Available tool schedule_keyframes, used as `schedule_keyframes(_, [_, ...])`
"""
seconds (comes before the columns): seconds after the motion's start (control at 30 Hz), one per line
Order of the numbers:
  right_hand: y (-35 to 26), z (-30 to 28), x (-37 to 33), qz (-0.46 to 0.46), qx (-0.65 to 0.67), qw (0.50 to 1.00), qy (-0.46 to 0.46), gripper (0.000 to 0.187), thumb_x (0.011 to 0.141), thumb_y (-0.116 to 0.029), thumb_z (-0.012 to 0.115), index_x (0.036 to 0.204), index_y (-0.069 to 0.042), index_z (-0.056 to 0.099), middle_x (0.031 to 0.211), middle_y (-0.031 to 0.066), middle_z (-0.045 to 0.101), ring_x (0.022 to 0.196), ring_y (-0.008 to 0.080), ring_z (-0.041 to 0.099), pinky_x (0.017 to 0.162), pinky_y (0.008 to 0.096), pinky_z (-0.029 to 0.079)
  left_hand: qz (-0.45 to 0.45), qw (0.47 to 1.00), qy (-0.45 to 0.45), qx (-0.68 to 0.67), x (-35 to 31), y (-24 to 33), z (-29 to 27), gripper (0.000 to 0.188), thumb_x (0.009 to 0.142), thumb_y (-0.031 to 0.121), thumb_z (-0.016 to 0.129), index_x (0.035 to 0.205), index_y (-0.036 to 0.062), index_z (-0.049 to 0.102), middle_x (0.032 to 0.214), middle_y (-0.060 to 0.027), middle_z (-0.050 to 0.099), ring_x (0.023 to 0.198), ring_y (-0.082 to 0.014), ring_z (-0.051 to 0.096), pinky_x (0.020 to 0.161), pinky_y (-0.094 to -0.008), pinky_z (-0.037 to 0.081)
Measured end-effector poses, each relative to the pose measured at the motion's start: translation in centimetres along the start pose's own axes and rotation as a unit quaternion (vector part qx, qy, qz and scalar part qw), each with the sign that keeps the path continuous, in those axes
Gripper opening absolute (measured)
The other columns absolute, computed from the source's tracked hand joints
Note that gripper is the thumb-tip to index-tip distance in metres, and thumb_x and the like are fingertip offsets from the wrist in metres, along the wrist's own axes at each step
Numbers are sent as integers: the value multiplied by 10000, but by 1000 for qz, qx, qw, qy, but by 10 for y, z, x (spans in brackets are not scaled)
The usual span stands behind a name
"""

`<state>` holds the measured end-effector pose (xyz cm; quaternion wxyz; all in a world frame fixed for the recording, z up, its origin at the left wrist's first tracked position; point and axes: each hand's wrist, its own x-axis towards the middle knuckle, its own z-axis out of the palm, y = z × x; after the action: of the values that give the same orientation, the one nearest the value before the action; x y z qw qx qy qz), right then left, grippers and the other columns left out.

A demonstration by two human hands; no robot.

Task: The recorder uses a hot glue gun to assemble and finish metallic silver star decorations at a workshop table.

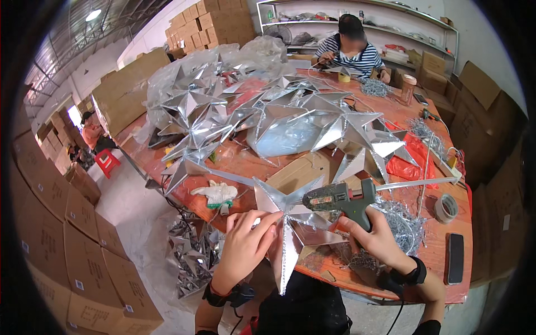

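My left hand (245, 245) grips a silver five-pointed star (306, 220) at its left side, fingertips near the raised centre. A strand of small silver beads (284, 262) runs down the ridge of the star's lowest point. Wrapped round the handle of a dark green glue gun (340, 200) is my right hand (375, 237). The nozzle points left, right by the star's centre; whether it touches cannot be told. A long pale glue stick (416, 183) sticks out of the gun's back. Beside my right hand lies a tangle of silver bead strands (403, 226).
Several silver stars (192, 120) pile across the red table (223, 162). A tape roll (446, 208), a black phone (455, 258) and a white glove (216, 194) lie nearby. Across the table sits another person (363, 58). Stacked cartons (72, 251) stand left; more stars (192, 254) lie below.
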<state>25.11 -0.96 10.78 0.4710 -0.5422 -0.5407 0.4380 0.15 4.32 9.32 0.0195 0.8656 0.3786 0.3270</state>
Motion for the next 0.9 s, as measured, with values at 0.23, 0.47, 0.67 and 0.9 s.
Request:
schedule_keyframes(0.23, [-3,-3,-2,-3,-2,1000,3,262,860,-231,631,842,9,527,538,18,531,434,87,523,387,230,384,11,1000,-4,15,2,1,-1,254,846,105,539,1092,98,601,991,-55,579,929,-212,544,845,-349,349])
schedule_keyframes(0.47, [-2,-7,-1,-7,0,1000,8,251,864,-228,622,824,2,531,536,22,532,432,88,521,385,232,380,26,999,-19,14,2,-2,1,297,852,133,534,1149,129,562,980,-50,555,944,-200,529,859,-379,330])
schedule_keyframes(0.67, [-7,5,-1,-19,38,999,33,209,859,-190,627,861,-3,535,576,28,547,447,91,514,400,235,385,-13,1000,-12,2,-11,-9,-6,294,858,142,535,1152,125,552,1076,-64,539,1003,-214,510,873,-359,325])
schedule_keyframes(0.9, [-11,-44,-34,-24,-108,952,287,428,875,-290,600,1171,8,517,1135,107,535,1052,212,497,929,318,364,-12,990,143,-15,-23,3,-37,165,781,83,618,932,49,560,950,-96,521,899,-287,504,801,-372,392])
